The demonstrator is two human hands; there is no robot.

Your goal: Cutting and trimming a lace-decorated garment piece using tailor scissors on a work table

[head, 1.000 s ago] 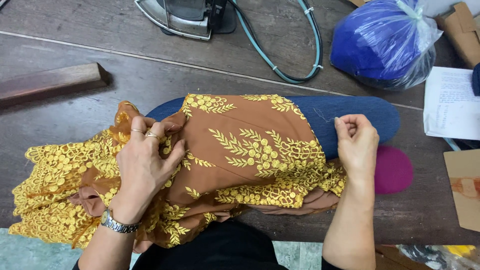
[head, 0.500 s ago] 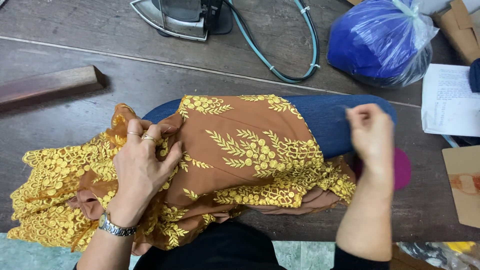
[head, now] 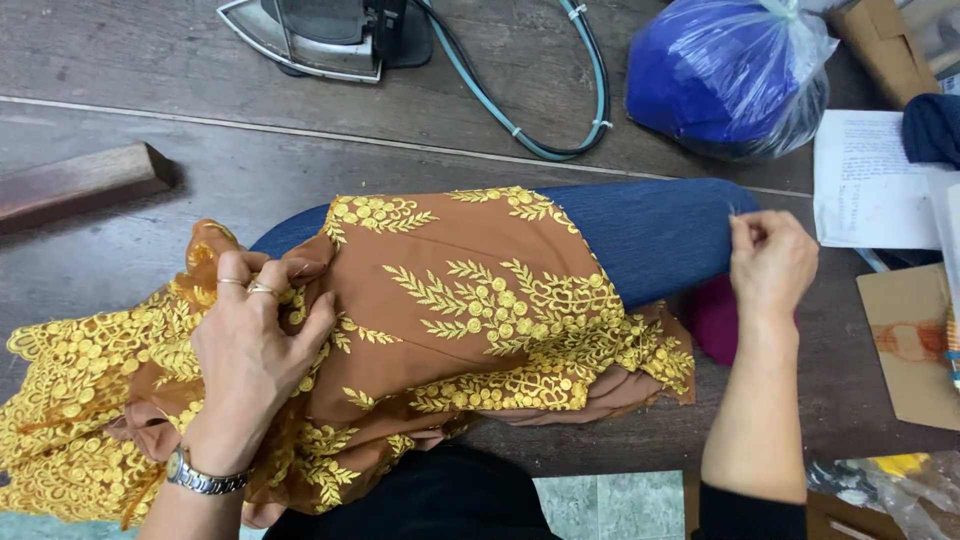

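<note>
A brown fabric with yellow leaf embroidery and lace edging lies draped over a blue padded board on a wooden table. My left hand, with rings and a metal watch, presses and pinches the cloth at its left part. My right hand is out past the right end of the blue board, fingers pinched together on something thin, too small to make out, likely a needle or thread. A magenta round object shows partly under the right wrist.
An iron with a teal cord sits at the top. A blue bundle in a clear plastic bag is top right. Papers, cardboard and a wooden block lie around.
My right hand has moved from the fabric's right edge outward to the right and slightly up, fingers still pinched. My left hand stays on the cloth.
</note>
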